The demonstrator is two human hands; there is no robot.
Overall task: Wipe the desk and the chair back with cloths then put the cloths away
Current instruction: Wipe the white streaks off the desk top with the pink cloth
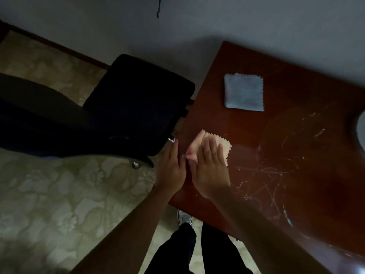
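A pale peach cloth (224,144) with a zigzag edge lies near the left edge of the dark red-brown desk (296,155). My right hand (209,165) lies flat on this cloth with straight fingers and covers most of it. My left hand (171,167) is at the desk's left edge, fingers straight, touching the cloth's near side. A folded blue-grey cloth (244,92) rests farther back on the desk, apart from both hands. The black office chair (122,107) stands left of the desk, its seat against the desk edge.
Fine pale scratches or smears mark the desk's right half. A round white object (361,129) sits at the right border. Patterned beige floor (59,194) lies to the left. My dark trouser legs and a shoe (184,217) are below the desk's near corner. A grey wall runs behind.
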